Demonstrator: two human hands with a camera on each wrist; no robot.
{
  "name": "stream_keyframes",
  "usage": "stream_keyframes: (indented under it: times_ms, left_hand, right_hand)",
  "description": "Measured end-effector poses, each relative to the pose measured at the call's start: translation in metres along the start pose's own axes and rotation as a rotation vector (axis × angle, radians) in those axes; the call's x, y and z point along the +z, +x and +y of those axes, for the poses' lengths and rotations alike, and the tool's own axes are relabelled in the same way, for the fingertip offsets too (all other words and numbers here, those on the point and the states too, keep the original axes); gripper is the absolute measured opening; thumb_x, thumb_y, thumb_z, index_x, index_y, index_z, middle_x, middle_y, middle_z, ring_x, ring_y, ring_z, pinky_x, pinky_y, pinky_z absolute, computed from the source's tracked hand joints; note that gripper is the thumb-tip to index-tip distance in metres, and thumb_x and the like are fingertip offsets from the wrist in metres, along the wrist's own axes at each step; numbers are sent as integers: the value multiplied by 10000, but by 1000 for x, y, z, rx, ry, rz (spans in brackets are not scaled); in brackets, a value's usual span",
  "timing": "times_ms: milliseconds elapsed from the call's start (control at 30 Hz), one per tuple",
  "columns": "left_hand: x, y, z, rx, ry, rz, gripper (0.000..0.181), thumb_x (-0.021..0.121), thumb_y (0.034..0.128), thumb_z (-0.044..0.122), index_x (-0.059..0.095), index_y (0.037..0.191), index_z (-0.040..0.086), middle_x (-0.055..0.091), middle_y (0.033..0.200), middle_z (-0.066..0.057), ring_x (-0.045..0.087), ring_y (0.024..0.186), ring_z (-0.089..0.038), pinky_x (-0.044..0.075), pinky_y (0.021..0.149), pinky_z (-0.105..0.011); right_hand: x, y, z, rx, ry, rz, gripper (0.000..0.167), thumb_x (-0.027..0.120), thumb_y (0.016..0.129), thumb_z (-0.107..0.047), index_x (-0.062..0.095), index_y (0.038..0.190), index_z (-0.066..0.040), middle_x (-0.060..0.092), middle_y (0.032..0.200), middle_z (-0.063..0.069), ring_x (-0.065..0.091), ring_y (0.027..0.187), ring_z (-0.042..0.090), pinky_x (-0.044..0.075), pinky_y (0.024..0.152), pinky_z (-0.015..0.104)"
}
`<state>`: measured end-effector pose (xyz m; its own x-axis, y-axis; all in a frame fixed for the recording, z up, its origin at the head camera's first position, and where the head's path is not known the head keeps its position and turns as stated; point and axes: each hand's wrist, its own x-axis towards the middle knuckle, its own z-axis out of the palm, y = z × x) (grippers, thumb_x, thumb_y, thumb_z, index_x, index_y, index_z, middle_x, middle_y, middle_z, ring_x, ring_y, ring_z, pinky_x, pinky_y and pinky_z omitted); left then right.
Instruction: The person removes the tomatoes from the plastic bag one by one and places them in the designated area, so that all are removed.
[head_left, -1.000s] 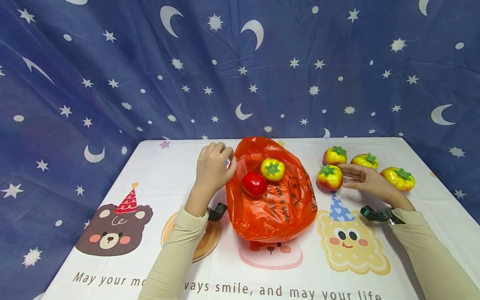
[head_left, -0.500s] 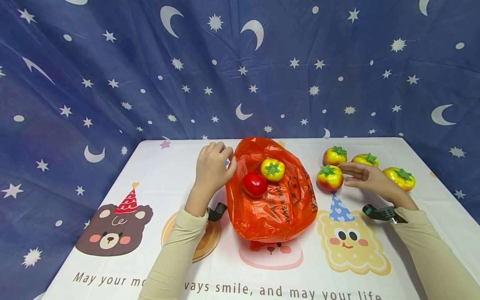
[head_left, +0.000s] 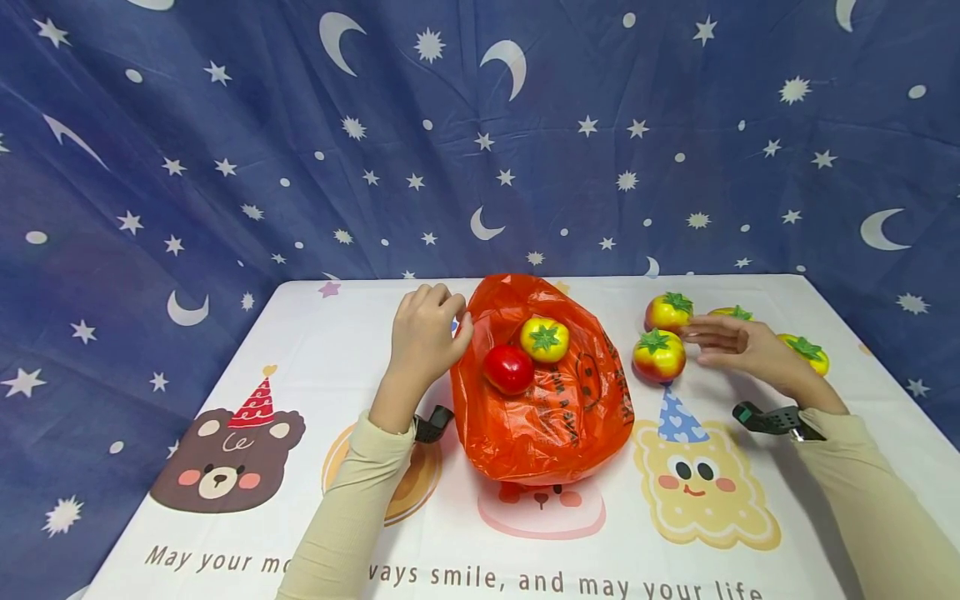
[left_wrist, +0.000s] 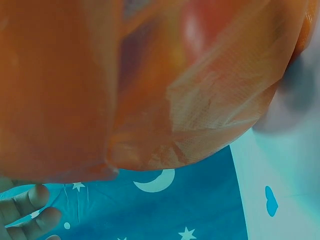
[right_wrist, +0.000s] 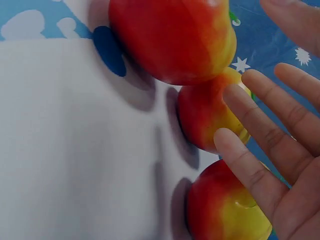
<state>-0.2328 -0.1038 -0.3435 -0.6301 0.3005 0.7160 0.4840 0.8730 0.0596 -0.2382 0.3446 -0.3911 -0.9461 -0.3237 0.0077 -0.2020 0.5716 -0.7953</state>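
Note:
My left hand [head_left: 427, 337] pinches the left rim of a red plastic bag [head_left: 547, 442], which stands with its mouth held wide. Inside it lie two toy tomatoes, one yellow with a green star-shaped top [head_left: 545, 339] and one showing its plain red side [head_left: 509, 370]. In the left wrist view the bag [left_wrist: 215, 110] hides most of that hand. My right hand [head_left: 753, 354] holds nothing; its fingers are extended, just right of the front red-yellow toy tomato [head_left: 658, 358]. The right wrist view shows a gap between the palm and the largest-looking tomato [right_wrist: 170, 40].
Behind the front tomato sits another toy tomato [head_left: 669, 312]. Two more, a rear tomato [head_left: 738, 313] and a right-hand tomato [head_left: 808, 352], are partly covered by my right hand. A white tablecloth [head_left: 337, 342] with cartoon prints lies beneath; a dark blue starry curtain [head_left: 420, 125] hangs behind.
My right hand has drawn slightly right and away from the front tomato, covering more of the two tomatoes behind it. Left hand and bag stay as they were.

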Motion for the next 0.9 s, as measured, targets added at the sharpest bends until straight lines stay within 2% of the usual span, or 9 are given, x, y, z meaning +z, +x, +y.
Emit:
stream_keyframes:
  times_ms: [100, 167, 400, 533, 667, 767, 833, 900]
  left_hand:
    - [0, 0, 0, 2, 2, 2, 105, 601, 794, 127, 597, 700, 80, 556, 724, -59, 520, 701, -243, 458, 740, -383]
    - [0, 0, 0, 3, 3, 3, 105, 603, 794, 128, 598, 701, 79, 558, 726, -60, 522, 704, -243, 458, 742, -383]
    - [0, 0, 0, 5, 2, 3, 105, 602, 795, 126, 599, 702, 79, 553, 722, -62, 517, 700, -243, 456, 731, -384]
    - [0, 0, 0, 4, 2, 5, 106, 600, 795, 124, 597, 698, 81, 554, 721, -61, 516, 697, -241, 455, 727, -379]
    - [0, 0, 0, 5, 2, 5, 106, 599, 795, 123, 597, 696, 82, 552, 718, -60, 511, 692, -239, 454, 725, -377]
    - [0, 0, 0, 6, 0, 3, 107, 600, 794, 122, 597, 695, 81, 549, 715, -59, 507, 687, -240, 453, 722, -381]
    - [0, 0, 0, 8, 1, 4, 107, 600, 794, 122, 597, 696, 79, 547, 714, -60, 508, 686, -241, 452, 720, -383]
    - [0, 0, 0, 10, 2, 7, 109, 599, 795, 123, 596, 695, 79, 547, 713, -61, 510, 686, -243, 452, 718, -384]
  right_hand:
    - [-2, 1, 0, -43, 9, 1, 574, 663, 855, -136, 422, 1350, 26, 629, 1175, -107, 573, 1003, -126, 482, 787, 85]
    - [-3, 1, -1, -56, 10, 3, 577, 660, 858, -143, 416, 1348, 39, 621, 1161, -136, 567, 996, -135, 483, 785, 86]
    - [-5, 6, -12, -2, 62, 0, 594, 668, 850, -132, 406, 1359, 22, 615, 1154, -158, 565, 983, -125, 510, 773, 127]
    - [-5, 10, -23, 9, 31, 13, 583, 675, 846, -159, 436, 1360, -23, 634, 1201, -80, 582, 1021, -70, 507, 778, 134]
    - [-3, 14, -37, 22, -19, 20, 551, 677, 847, -184, 475, 1349, -82, 614, 1260, 57, 589, 1051, -36, 492, 790, 125]
    - [0, 18, -47, -2, -59, 5, 526, 677, 847, -178, 497, 1336, -101, 593, 1278, 132, 594, 1059, -26, 473, 806, 105]
    - [2, 21, -53, -19, -50, -11, 513, 675, 848, -171, 506, 1329, -107, 592, 1277, 142, 602, 1066, -8, 467, 819, 99]
    - [4, 24, -58, -47, -32, -29, 504, 672, 851, -168, 509, 1323, -96, 616, 1252, 93, 611, 1070, 13, 463, 830, 95]
